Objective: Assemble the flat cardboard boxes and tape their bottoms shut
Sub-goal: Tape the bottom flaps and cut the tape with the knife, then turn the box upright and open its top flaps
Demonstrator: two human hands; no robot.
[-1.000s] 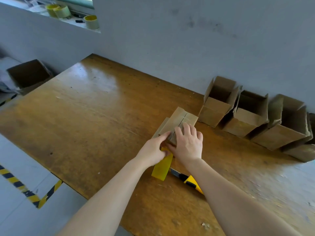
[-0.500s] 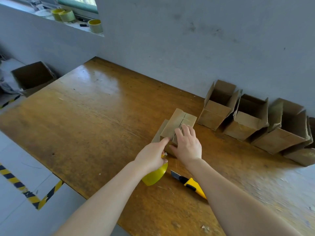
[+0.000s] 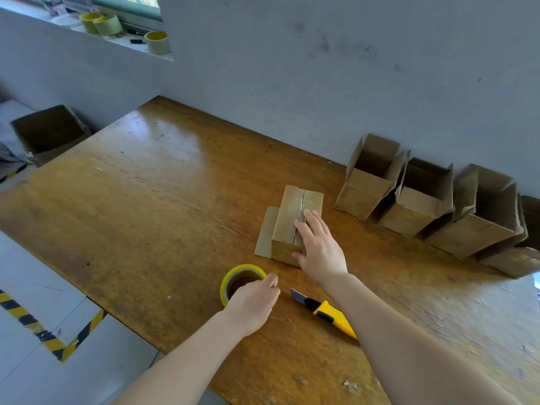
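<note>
A small cardboard box (image 3: pixel 287 220) sits bottom-up on a wooden tabletop (image 3: pixel 146 200), a little right of the middle. Its two bottom flaps are closed, and a strip of clear tape (image 3: pixel 301 206) runs along the seam between them. One loose flap (image 3: pixel 266 232) lies flat on the wood at the box's 9 o'clock side.

The right hand (image 3: pixel 318 249) lies palm-down on the box, its fingers (image 3: pixel 314 220) straight and slightly spread over the taped seam.

At about 7 o'clock from the box, a yellow tape roll (image 3: pixel 233 273) lies flat on the tabletop. The left hand (image 3: pixel 251 305) rests on its near rim with fingers curled; it appears to grip the roll, though the hand hides the contact.

At 5 o'clock from the box, between the two forearms, lies a yellow and black utility knife (image 3: pixel 327 312), blade end toward the tape roll.

At 3 o'clock, a row of assembled boxes (image 3: pixel 418 200) stands against the grey wall, open tops tilted up.

At 10 o'clock, beyond the tabletop's edge, is a larger open box (image 3: pixel 49 133). At 11 o'clock, spare tape rolls (image 3: pixel 157 42) sit on a window ledge.
</note>
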